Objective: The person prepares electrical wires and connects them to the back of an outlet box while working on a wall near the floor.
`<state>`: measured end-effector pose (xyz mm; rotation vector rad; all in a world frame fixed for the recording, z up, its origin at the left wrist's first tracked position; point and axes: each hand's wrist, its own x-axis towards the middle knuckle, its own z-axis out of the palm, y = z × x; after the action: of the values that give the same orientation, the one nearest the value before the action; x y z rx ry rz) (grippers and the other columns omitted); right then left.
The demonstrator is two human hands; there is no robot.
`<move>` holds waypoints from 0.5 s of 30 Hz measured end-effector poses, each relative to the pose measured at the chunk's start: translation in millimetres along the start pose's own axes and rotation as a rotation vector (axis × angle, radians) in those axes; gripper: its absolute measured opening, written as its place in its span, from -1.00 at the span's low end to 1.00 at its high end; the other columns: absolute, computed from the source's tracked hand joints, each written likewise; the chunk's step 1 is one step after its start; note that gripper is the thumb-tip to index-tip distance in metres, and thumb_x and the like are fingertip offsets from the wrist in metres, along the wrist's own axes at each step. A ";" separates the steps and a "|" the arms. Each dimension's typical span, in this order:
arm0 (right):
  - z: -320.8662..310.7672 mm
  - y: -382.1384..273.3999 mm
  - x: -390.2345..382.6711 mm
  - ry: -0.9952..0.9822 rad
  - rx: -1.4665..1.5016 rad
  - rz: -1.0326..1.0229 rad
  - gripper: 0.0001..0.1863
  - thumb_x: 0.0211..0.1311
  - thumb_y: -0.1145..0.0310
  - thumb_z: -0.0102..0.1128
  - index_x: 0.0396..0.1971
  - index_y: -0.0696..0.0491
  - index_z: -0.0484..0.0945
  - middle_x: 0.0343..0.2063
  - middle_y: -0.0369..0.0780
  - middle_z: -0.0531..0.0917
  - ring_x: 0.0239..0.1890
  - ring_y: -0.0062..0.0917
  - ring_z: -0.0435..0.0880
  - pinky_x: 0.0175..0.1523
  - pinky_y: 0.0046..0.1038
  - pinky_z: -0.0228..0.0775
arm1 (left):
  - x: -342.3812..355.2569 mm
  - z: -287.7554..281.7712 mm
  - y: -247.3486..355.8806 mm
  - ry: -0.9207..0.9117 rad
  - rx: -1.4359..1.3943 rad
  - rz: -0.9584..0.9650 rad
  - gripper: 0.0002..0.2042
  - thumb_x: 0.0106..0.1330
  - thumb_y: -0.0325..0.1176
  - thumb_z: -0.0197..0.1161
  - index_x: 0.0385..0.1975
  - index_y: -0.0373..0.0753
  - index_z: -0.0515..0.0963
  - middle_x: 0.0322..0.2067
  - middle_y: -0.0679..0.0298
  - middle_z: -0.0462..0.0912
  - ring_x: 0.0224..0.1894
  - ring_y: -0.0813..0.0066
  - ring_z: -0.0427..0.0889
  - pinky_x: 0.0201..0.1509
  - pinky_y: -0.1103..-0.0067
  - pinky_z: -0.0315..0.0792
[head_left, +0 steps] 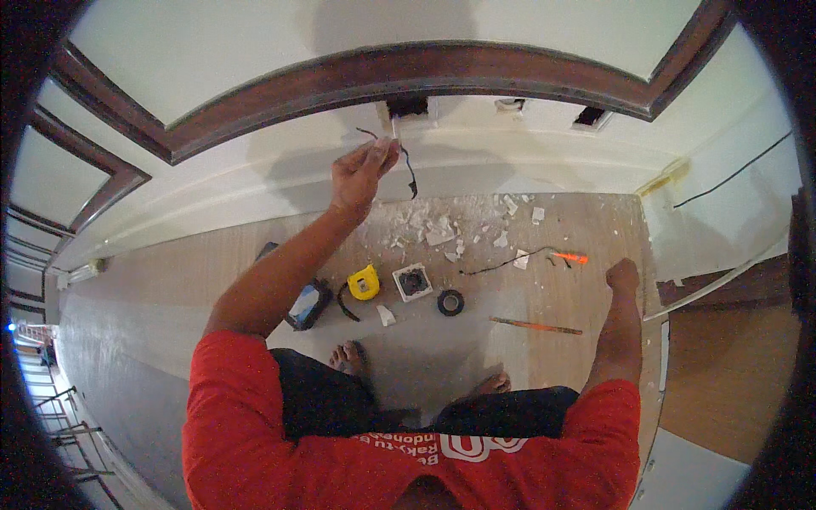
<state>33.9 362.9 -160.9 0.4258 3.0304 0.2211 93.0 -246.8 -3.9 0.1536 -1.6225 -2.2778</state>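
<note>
My left hand (364,174) is raised in front of the wall, thumb and fingers pinched on a short dark wire (410,170). One end of the wire sticks out above the fingertips, and the other dangles with a dark, thicker tip. Just above is a square hole (408,108) in the wall. My right hand (623,274) is low at the right, near the floor by the wall corner, with its fingers curled closed. What it holds, if anything, is hidden. Nearest to it lies an orange-handled tool (569,257), beside a thin black cable (510,262).
Broken white plaster (438,231) litters the floor along the wall. A yellow tape measure (363,282), a white socket box (414,281), a black tape roll (450,303) and a thin orange-brown rod (535,325) lie before my feet. Another wall hole (589,116) is at the right.
</note>
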 end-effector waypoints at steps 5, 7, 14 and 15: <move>-8.5 -36.4 2.2 -0.107 -0.011 -0.127 -0.78 0.01 0.38 0.17 -0.36 0.18 0.61 -0.22 0.00 0.67 -0.07 -0.11 0.66 -0.01 -0.25 0.54 | 3.3 -11.8 16.8 -0.071 0.650 0.126 -0.75 0.37 -0.30 0.22 -0.10 -0.33 0.64 -0.26 0.26 0.72 -0.18 0.56 0.65 0.01 0.55 0.52; -8.7 -19.8 13.5 -0.128 -0.036 -0.101 -0.76 0.01 0.37 0.16 -0.32 0.17 0.60 -0.19 0.00 0.66 -0.04 -0.13 0.65 0.01 -0.25 0.52 | 10.5 -6.3 21.4 -0.133 0.898 0.222 -0.78 0.35 -0.28 0.21 -0.14 -0.24 0.66 -0.32 0.30 0.75 -0.25 0.62 0.66 -0.11 0.58 0.49; -28.8 -40.2 5.8 -0.151 -0.004 -0.047 -0.65 0.04 0.35 0.10 -0.16 0.18 0.57 -0.09 0.06 0.63 -0.01 -0.12 0.62 0.10 -0.23 0.47 | 26.1 -3.4 33.1 -0.250 1.093 0.489 -0.71 0.34 -0.16 0.22 -0.23 -0.29 0.66 -0.47 0.04 0.68 -0.48 0.50 0.59 -0.33 0.50 0.47; -28.3 -38.4 6.3 -0.141 0.005 -0.050 -0.63 0.05 0.35 0.10 -0.13 0.19 0.57 -0.09 0.07 0.62 0.00 -0.11 0.62 0.11 -0.23 0.47 | 26.7 -1.4 35.8 -0.255 1.080 0.475 -0.70 0.33 -0.15 0.22 -0.23 -0.30 0.66 -0.49 0.04 0.68 -0.50 0.50 0.57 -0.34 0.50 0.46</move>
<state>14.9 324.3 -139.1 0.3497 2.9000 0.1726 75.9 -267.4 31.9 -0.2560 -2.5118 -0.9351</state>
